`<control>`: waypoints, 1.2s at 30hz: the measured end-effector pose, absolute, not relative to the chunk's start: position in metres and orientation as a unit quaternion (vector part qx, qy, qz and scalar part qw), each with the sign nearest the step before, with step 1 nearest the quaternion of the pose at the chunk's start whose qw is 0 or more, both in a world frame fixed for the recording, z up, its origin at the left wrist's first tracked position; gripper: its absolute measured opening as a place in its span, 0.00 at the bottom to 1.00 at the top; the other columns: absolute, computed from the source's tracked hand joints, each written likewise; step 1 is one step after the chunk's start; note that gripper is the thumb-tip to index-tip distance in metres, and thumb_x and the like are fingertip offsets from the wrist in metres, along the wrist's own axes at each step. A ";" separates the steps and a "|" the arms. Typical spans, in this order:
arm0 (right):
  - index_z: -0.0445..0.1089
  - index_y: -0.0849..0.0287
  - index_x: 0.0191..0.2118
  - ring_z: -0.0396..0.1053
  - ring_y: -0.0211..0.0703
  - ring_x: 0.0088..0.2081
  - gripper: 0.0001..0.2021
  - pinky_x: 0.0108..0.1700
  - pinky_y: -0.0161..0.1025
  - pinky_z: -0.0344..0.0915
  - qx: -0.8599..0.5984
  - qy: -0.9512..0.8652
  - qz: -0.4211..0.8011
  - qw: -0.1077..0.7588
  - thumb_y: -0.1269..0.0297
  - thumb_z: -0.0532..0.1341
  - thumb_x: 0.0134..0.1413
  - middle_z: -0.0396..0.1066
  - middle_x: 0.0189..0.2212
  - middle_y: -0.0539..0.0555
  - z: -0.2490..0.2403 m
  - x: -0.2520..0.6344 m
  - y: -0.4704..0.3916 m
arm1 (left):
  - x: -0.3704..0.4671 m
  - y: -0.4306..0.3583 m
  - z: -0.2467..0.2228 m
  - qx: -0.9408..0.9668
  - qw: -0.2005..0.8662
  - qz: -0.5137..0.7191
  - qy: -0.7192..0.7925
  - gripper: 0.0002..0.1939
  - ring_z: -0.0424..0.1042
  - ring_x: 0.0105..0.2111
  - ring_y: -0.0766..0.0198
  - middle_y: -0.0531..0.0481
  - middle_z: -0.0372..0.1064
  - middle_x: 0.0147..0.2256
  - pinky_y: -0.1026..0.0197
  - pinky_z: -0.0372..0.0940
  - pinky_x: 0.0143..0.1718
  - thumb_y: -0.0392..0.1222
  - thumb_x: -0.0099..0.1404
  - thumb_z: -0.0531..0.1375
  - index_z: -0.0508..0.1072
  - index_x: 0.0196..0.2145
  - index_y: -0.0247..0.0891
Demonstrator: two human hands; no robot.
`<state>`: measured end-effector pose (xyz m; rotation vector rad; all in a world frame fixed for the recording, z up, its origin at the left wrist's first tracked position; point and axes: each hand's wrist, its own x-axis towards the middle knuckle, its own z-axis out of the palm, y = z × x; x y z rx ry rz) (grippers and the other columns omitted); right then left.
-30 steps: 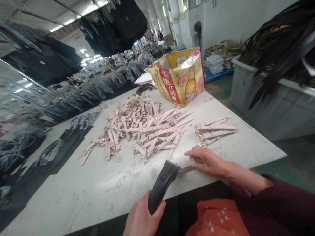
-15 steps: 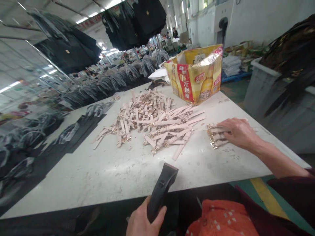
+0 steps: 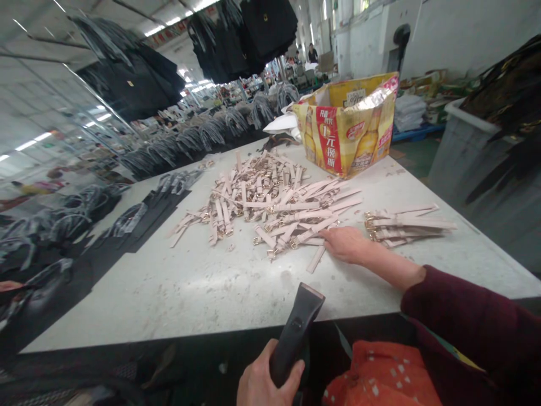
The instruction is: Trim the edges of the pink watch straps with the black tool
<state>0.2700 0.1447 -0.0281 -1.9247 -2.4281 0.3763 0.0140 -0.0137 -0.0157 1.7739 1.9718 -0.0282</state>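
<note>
My left hand (image 3: pixel 264 379), at the table's front edge, is wrapped round a black hair clipper (image 3: pixel 298 321), its flat head pointing up and away. My right hand (image 3: pixel 347 245) reaches to the near right side of a heap of pale pink buckle straps (image 3: pixel 257 189). Its fingers close on the end of one buckle strap (image 3: pixel 315 230) in the heap; the fingertips are partly hidden. To the right lies a separate small stack of buckle straps (image 3: pixel 409 221), their gold buckles all toward the left.
A yellow beer carton (image 3: pixel 353 132) stands behind the heap on the white table (image 3: pixel 169 299). Dark bag pieces with wrapped handles (image 3: pixel 127 223) line the left side. Black bags (image 3: pixel 135 84) hang above. A grey bin (image 3: pixel 454 146) stands right. Another person's hand (image 3: pixel 9 286) shows at far left.
My right hand has left the small strap stack and moved left to the heap, onto a strap. My left hand still holds the clipper. The view has shifted slightly.
</note>
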 end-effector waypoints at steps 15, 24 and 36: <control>0.58 0.59 0.56 0.65 0.46 0.39 0.22 0.41 0.39 0.60 -0.519 -0.841 0.093 0.122 0.75 0.51 0.54 0.68 0.36 0.57 -0.048 0.309 0.057 | 0.020 -0.015 -0.020 0.642 0.273 0.001 0.717 0.10 0.71 0.27 0.63 0.53 0.71 0.25 0.64 0.61 0.32 0.48 0.58 0.55 0.69 0.31 0.40; 0.67 0.58 0.41 0.62 0.44 0.39 0.12 0.42 0.40 0.59 -0.476 -0.812 0.222 0.253 0.74 0.56 0.51 0.66 0.35 0.54 -0.053 0.299 0.042 | 0.030 -0.005 0.007 0.678 0.269 -0.045 0.683 0.16 0.74 0.32 0.59 0.50 0.73 0.30 0.62 0.62 0.33 0.54 0.60 0.53 0.69 0.37 0.41; 0.70 0.58 0.38 0.63 0.45 0.38 0.07 0.41 0.41 0.61 -0.471 -0.788 0.261 0.298 0.67 0.60 0.51 0.66 0.33 0.56 -0.064 0.298 0.046 | 0.046 0.020 0.029 0.735 0.167 -0.189 0.629 0.23 0.75 0.35 0.52 0.45 0.75 0.32 0.58 0.63 0.34 0.60 0.61 0.49 0.67 0.43 0.40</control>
